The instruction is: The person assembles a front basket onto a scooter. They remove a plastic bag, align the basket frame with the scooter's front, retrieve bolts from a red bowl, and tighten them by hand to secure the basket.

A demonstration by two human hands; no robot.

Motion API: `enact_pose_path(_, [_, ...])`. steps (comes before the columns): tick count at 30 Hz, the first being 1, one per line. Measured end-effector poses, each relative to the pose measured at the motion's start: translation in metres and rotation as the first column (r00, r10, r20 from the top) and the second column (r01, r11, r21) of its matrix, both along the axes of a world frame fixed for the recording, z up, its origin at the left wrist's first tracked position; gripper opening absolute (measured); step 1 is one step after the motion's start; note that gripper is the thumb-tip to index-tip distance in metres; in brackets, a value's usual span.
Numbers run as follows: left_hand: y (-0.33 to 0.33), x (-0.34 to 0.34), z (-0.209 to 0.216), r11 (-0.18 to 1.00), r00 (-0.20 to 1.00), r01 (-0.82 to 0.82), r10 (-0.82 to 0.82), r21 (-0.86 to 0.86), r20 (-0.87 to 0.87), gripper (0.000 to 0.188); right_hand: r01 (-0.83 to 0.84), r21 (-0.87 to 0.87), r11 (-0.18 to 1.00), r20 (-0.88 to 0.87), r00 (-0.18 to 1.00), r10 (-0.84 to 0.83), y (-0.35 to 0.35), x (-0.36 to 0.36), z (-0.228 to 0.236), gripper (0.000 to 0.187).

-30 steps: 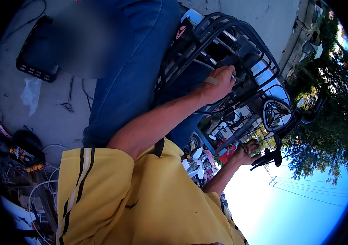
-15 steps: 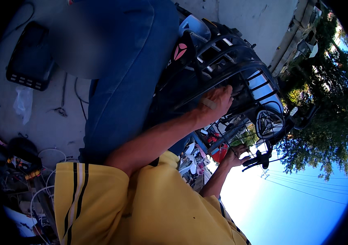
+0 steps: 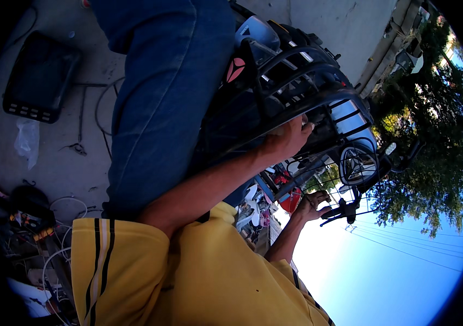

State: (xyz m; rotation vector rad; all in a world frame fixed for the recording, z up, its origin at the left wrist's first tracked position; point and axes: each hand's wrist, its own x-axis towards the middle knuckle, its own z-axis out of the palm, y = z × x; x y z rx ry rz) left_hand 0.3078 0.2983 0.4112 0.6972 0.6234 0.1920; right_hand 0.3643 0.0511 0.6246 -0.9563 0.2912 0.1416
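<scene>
My left hand reaches in against the black tubular rack of an electric bike. Its fingers are curled closed beside the rail; whatever they hold is hidden. Farther right, my right hand is at the edge of the bike's black wire basket, near a handlebar lever. Those fingers are bent, and I cannot make out what they grip. A round dark emblem panel lies behind the basket wires. The bike's blue-silver body panel shows at the top.
On the concrete at left lie a black plastic tray, a clear plastic bag and a thin metal rod. Cables and tools are piled at lower left. A red object stands beyond my right arm. Trees rise at right.
My left hand has turned and shifted slightly at the rack; the tan patch at its wrist no longer shows. My right hand stays by the basket. My leg appears slightly farther left.
</scene>
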Motion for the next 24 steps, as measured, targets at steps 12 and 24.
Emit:
enact_pose_path(12, [-0.002, 0.001, 0.01, 0.925, 0.975, -0.185, 0.131, 0.332, 0.181, 0.018, -0.051, 0.022, 0.998, 0.029, 0.998, 0.05, -0.007, -0.003, 0.001, 0.045])
enact_pose_path(24, [0.0, 0.015, -0.029, 0.983, 0.98, -0.115, 0.088, 0.143, 0.178, 0.031, -0.281, -0.107, 0.954, 0.273, 0.914, 0.3, -0.027, 0.005, -0.013, 0.062])
